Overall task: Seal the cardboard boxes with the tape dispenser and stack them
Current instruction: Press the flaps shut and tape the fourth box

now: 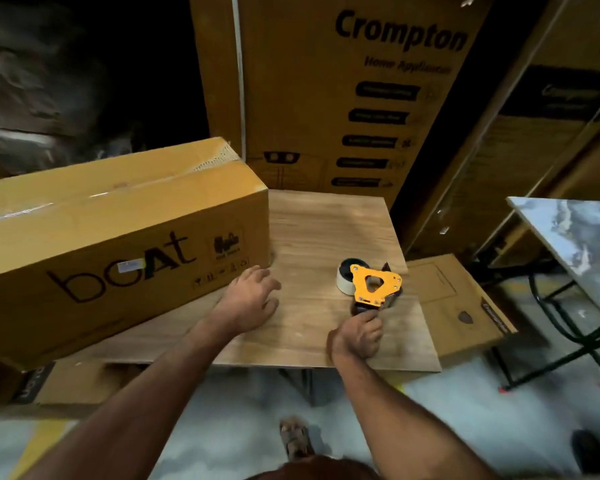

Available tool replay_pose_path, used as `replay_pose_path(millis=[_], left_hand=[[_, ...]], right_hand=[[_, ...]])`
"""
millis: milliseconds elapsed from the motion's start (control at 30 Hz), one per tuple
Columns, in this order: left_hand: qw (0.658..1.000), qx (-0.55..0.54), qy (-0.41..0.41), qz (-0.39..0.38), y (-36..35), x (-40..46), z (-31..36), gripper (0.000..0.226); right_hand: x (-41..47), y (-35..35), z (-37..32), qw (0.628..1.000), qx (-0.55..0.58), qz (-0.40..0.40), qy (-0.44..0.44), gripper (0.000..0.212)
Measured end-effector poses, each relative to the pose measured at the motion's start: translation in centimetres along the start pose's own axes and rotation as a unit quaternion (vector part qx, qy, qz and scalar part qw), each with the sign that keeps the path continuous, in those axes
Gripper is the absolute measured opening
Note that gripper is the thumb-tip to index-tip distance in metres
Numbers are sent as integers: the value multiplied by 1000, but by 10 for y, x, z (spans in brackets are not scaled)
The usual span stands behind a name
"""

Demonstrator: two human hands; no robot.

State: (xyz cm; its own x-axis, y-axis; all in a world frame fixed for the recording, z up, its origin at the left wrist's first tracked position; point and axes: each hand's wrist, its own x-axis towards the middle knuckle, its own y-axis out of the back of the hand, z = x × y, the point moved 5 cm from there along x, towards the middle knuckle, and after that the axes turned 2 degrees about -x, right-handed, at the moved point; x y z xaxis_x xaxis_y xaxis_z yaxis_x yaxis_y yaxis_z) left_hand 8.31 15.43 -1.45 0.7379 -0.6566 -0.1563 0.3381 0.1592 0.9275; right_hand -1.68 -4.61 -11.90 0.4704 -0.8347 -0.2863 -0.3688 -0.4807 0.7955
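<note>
A long cardboard box (111, 237) printed "boAt" lies on the left half of the wooden table (326, 230), clear tape along its top seam. My left hand (252, 299) rests on the table just in front of the box's right corner, fingers spread and relaxed. The yellow tape dispenser (369, 282) with a pale tape roll lies on the table's right side. My right hand (359, 336) grips its handle from the near side.
Tall "Crompton" cartons (343, 91) stand behind the table. A flat cardboard box (454, 306) sits low at the table's right. A marble-topped table (582, 244) with black legs is at far right. More cardboard (66, 382) lies under the table's left edge.
</note>
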Motion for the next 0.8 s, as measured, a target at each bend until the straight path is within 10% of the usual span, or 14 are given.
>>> replay_pose_path(millis=[300,533,800], left_hand=[[995,-33,66,-68,-3,-31,-36,38],[982,-156,37,102,91,-50,-36,51],[963,-31,-53,262,210,-48,0,110]], right_hand=[[21,16,0,989,14,-4,-146,58],[-28,25,-96,987,137,12,81,35],[-106,35,-205,911,259,-91,309,20]])
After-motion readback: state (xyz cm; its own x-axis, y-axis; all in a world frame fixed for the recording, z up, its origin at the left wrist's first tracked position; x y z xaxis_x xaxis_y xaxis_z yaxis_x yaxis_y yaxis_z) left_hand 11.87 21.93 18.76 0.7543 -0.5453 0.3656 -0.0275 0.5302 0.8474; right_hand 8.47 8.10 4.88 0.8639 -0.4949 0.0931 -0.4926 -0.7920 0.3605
